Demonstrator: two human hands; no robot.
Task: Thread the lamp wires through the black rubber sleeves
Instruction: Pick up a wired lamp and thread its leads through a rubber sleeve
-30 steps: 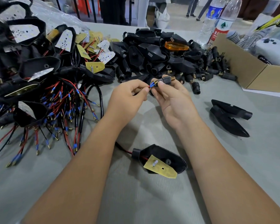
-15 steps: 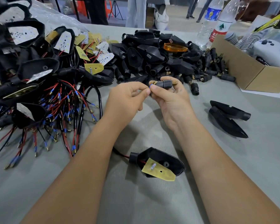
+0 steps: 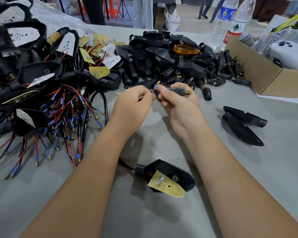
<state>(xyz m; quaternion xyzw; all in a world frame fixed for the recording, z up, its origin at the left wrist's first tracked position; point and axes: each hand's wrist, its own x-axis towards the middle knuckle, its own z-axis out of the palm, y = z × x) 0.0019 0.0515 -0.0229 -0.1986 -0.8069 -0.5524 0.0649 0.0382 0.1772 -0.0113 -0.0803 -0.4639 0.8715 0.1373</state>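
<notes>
Since half a second ago, the blue-tipped wire end has drawn clear of the sleeve's left end, and a short length of red wire (image 3: pixel 153 90) now shows between the two hands. The left hand (image 3: pixel 133 107) pinches that wire between thumb and fingertips, its other fingers curled in. The wire's blue crimp and brass tip (image 3: pixel 156 85) point up and away, just above the right thumb. The right hand (image 3: pixel 178 102) grips a black rubber sleeve (image 3: pixel 176 91) between thumb and fingers, held level, its brass threaded end (image 3: pixel 187 91) pointing right, away from the left hand. The two hands sit close together, almost touching, raised above a grey table (image 3: pixel 248 169).

Below the hands, nearer the person, lies a black lamp housing (image 3: pixel 175 170) with a yellow circuit board (image 3: pixel 167 186) in it; a red wire leaves its neck toward the left forearm. Left of the left hand spreads a heap of wired lamps (image 3: pixel 41 100) with red and black leads. Beyond both hands is a pile of black housings and sleeves (image 3: pixel 162 57). Right of the right hand lie two black shells (image 3: pixel 243 124) and, farther off, a cardboard box (image 3: pixel 265 78).
</notes>
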